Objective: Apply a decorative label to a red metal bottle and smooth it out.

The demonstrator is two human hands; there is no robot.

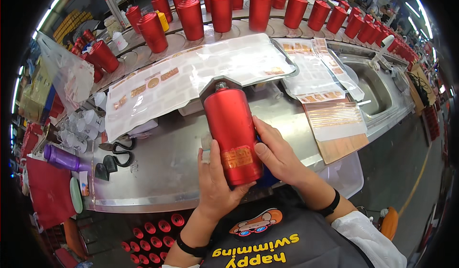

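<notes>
A red metallic bottle (229, 120) with a short grey neck leans slightly in front of me, its base toward my body. A gold label (237, 157) sits low on its side. My left hand (215, 182) is closed around the lower left side and base, with a whitish wrap on one finger. Against the lower right side, my right hand (279, 155) grips with its thumb on the bottle and fingers along the edge. Beyond the neck lies a large translucent sheet (191, 72) carrying several gold decals.
Red bottles (221, 12) stand along a curved conveyor (177, 41) at the back. On the steel table (162, 172) lie scissors (119, 148) and a purple cup (61, 156), left. At right are decal sheets (311, 72), a wooden board (344, 146) and a sink (375, 86).
</notes>
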